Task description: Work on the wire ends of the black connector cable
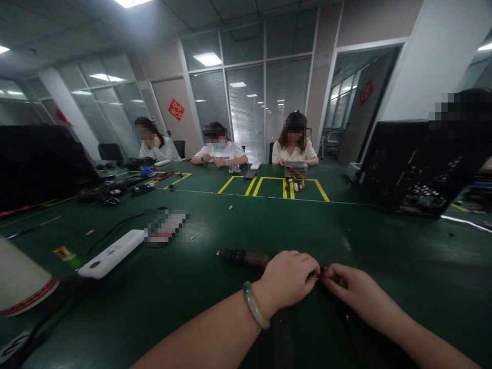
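Observation:
My left hand (290,277), with a green bangle (255,306) on its wrist, is closed with its fingertips pinched together. Facing it, my right hand (355,292) also pinches with thumb and fingers. The fingertips of both hands almost meet around a small dark piece (323,269), too small and hidden to name. Just behind my left hand lies a dark cylindrical tool (251,259) with a metal tip pointing left; the hand hides its right end. A dark strip or cable below my right hand is too dim to make out.
A white power strip (113,254), a pixelated flat object (167,228), a green and gold item (68,257) and a pale cup-like container (23,279) stand left. A black computer case (403,169) is right. Several people sit across the green table (215,312), parts before them.

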`<state>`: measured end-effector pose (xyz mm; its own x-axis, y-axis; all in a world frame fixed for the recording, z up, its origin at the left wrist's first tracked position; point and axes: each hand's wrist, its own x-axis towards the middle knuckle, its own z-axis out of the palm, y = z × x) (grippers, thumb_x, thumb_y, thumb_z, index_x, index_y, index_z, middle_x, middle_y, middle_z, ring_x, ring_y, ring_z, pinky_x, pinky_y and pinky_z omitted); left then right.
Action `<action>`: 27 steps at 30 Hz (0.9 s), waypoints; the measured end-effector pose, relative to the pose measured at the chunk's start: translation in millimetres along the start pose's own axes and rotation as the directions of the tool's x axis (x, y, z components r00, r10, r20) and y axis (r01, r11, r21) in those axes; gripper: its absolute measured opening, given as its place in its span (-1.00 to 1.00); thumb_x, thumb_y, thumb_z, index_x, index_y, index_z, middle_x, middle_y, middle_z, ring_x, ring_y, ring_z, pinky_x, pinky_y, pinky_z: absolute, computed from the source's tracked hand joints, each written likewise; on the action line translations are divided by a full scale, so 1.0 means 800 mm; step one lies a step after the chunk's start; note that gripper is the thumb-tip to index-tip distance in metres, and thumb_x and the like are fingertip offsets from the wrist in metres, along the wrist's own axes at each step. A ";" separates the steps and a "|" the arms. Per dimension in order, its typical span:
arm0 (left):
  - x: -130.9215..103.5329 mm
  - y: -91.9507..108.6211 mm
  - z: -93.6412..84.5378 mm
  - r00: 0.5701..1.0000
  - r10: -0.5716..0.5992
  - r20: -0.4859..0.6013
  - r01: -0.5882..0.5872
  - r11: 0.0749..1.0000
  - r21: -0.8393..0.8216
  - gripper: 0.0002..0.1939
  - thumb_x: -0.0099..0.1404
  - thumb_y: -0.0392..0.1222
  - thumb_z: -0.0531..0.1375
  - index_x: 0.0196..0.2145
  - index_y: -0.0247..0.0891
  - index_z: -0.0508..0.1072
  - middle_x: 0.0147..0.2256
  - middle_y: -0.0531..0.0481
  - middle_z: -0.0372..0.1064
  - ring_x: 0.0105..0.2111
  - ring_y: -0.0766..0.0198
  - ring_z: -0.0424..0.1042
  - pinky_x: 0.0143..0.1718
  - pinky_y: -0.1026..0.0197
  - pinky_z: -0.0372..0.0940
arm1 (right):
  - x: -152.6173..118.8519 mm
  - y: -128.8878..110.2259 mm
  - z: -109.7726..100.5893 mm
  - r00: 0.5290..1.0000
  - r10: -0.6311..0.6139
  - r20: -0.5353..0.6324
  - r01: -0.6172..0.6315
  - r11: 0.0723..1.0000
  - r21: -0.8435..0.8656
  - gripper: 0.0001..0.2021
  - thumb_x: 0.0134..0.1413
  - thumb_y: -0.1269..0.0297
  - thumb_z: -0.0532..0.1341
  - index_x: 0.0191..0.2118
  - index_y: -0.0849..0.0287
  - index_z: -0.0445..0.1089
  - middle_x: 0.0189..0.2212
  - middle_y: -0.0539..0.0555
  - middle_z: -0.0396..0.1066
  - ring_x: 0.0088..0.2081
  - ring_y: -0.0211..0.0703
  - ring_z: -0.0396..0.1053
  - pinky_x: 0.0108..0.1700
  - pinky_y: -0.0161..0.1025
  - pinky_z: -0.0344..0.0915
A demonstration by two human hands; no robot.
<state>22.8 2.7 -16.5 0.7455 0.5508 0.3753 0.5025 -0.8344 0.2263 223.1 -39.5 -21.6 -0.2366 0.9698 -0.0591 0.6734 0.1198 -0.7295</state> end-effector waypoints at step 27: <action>-0.001 0.006 -0.005 0.999 -0.042 0.022 0.042 0.999 0.005 -0.89 0.29 -0.20 0.16 -0.23 -0.23 0.39 -0.20 0.01 0.40 -0.18 0.21 0.38 -0.09 0.14 0.25 | -0.002 -0.012 0.000 0.997 0.070 -0.041 -0.073 0.993 -0.097 -0.77 0.18 0.14 0.09 -0.26 0.13 0.42 -0.36 0.02 0.51 -0.33 -0.14 0.45 -0.35 -0.33 0.23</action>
<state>22.6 -2.3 -11.9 0.7334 0.5855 0.3454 0.5353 -0.8106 0.2375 217.0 -42.5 -14.5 -0.1603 0.9836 -0.0821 0.7537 0.0682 -0.6537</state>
